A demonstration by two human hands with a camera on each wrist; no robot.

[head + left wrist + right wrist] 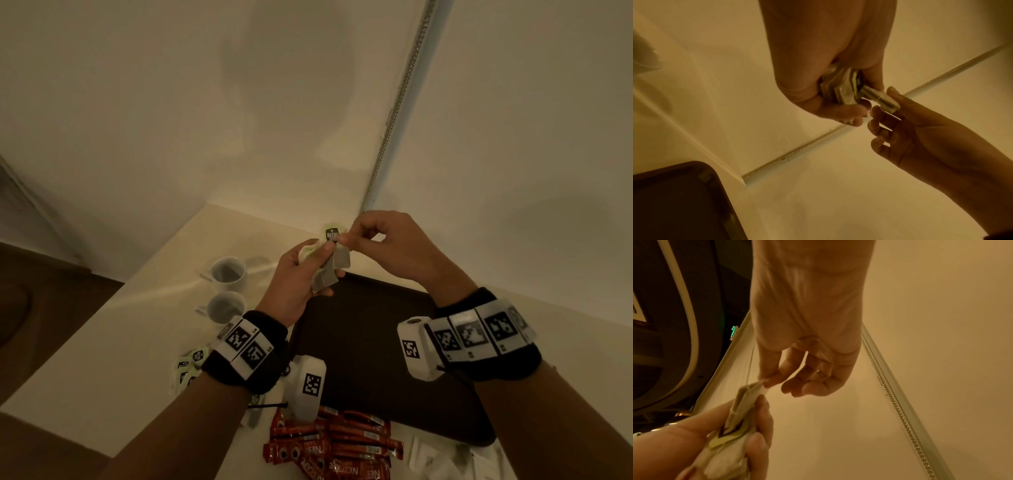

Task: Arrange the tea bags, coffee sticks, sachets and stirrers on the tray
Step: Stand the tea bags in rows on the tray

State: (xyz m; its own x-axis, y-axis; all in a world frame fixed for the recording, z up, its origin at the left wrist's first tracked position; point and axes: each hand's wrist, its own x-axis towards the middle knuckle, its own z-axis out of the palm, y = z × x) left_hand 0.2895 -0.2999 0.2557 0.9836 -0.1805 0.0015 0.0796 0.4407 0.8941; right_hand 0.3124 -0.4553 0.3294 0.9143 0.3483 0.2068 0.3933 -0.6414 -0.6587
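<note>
Both hands are raised over the far edge of a dark tray (376, 342) that sits on a pale counter (102, 325). The left hand (298, 277) has its fingers and thumb curled round a small bunch of tea bags (325, 274), whose grey pouches hang below the palm while pale green paper tags bunch at the top; how many bags it holds cannot be told, since the fingers hide most of them. The right hand (387, 240) pinches one tea bag's black tag (331, 235) between thumb and forefinger, its other fingers loosely curled beneath; the tag carries small white lettering, too blurred to read. In the right wrist view the pinch falls on the pointed top of a pouch with a thread across it, and the left wrist view shows the same bunch edge-on. The tray's near right corner is cut off behind the right wrist and its camera mount. Left of the tray stand two white cups (227, 274), each with something dark inside that is hard to make out. More green-tagged tea bags (188, 363) lie on the counter by the left wrist, partly hidden behind it. At the near edge lies a heap of red coffee sticks (335, 442), printed NESCAFE upside down, partly covered by the left wrist camera. White sachets (431, 455) beside them run off the bottom, their print unreadable. A thin dark stick (265, 406) pokes out near the left wrist, possibly a stirrer.
</note>
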